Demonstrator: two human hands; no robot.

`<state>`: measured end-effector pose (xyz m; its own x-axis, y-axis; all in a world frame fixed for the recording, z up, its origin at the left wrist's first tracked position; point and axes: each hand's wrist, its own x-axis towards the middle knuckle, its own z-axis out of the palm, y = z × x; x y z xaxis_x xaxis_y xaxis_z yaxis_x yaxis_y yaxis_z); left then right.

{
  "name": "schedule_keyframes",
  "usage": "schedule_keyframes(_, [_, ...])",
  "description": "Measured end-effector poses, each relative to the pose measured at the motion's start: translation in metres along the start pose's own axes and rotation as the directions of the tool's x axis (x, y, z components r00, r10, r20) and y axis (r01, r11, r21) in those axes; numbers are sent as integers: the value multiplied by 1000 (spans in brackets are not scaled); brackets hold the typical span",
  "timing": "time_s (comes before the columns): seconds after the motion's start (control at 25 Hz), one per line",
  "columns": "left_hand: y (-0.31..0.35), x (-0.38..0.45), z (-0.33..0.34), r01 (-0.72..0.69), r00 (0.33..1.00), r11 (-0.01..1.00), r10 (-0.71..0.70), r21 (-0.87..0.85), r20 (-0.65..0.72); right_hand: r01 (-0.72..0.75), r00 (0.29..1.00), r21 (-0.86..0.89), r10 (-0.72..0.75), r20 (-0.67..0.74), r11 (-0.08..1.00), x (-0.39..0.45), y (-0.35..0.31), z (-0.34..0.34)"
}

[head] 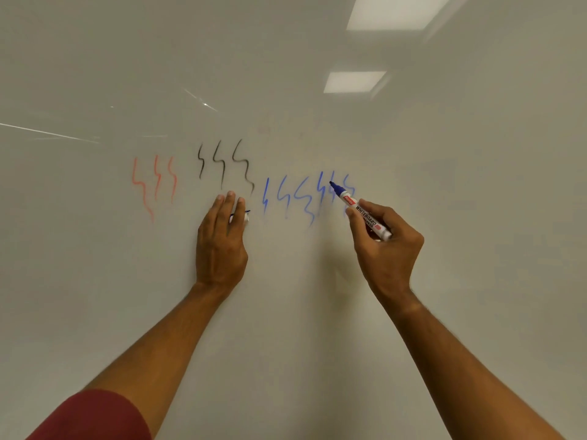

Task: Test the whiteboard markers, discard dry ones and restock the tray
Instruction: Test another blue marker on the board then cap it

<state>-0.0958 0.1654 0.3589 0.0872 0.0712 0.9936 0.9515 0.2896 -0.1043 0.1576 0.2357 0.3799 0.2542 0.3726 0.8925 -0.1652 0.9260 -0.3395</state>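
White glossy whiteboard (286, 312) fills the view, with 2 ceiling lights (354, 81) reflected at upper right. On it are 3 red squiggles (154, 182), 3 black squiggles (222, 163) and a row of blue squiggles (305, 195). The right hand (386, 246) has its fingers (351, 214) closed round a blue marker (360, 211), uncapped, its tip at the blue marks; the barrel reads "WHITEBOARD MARKER", and a red brand label is too small to read. The left hand (220, 239) lies flat against the board, fingers extended, pinning a small white-and-blue piece (243, 215), perhaps the cap.
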Motion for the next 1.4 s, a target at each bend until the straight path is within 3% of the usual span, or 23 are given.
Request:
schedule_keyframes(0.24, [9, -5, 2, 56, 996, 998, -54, -25, 74, 41, 995, -28, -44, -91, 999, 43, -4, 4])
schedule_keyframes(0.44, [10, -4, -2, 60, 993, 998, -60, -1, 106, 113, 993, -267, -117, 1, 957, 57, 14, 12])
schedule_keyframes(0.68, [10, -4, -4, 60, 991, 998, -59, -10, 119, 100, 993, -364, -113, -15, 926, 50, 10, -3])
schedule_keyframes(0.88, [10, -4, -5, 56, 990, 998, -55, -1, 128, 20, 1000, -304, -26, -15, 953, 47, 9, -16])
schedule_keyframes(1.2, [12, -4, -5, 59, 989, 998, -60, 9, 138, 80, 997, -308, -76, 25, 948, 57, 12, -15])
schedule_keyframes(1.4, [12, -5, -6, 56, 990, 998, -56, 5, 132, 23, 1000, -292, -16, 25, 956, 54, 12, -20])
